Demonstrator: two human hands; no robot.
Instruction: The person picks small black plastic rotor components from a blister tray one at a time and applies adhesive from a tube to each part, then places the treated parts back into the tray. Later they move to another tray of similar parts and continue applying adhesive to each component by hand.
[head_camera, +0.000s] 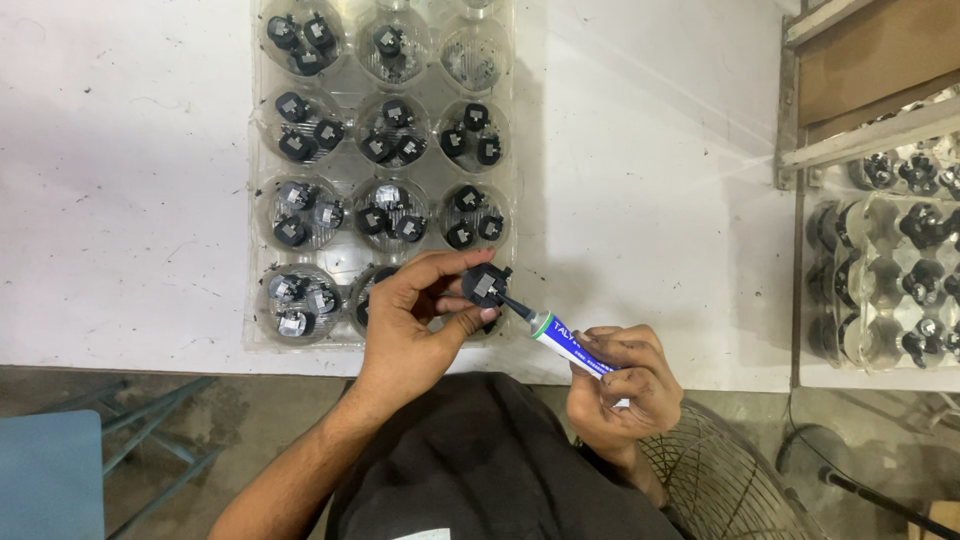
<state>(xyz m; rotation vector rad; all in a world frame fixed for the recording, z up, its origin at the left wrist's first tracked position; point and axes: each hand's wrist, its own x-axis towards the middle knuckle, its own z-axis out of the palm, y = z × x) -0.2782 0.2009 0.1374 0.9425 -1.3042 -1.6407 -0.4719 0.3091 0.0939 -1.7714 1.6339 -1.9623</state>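
My left hand (415, 320) pinches a small round black part (487, 284) with a grey square face, held over the near right corner of a clear plastic tray (257, 250). My right hand (620, 385) grips a white and blue tube (565, 340) whose black nozzle tip touches the part. The tray's round cups hold several similar black parts (390, 210).
The tray lies on a white table (640, 200). A second clear tray (880, 290) with black parts sits at the right, under a wooden frame (860, 130). A wire fan guard (720, 480) and a blue stool (50, 480) stand below the table edge.
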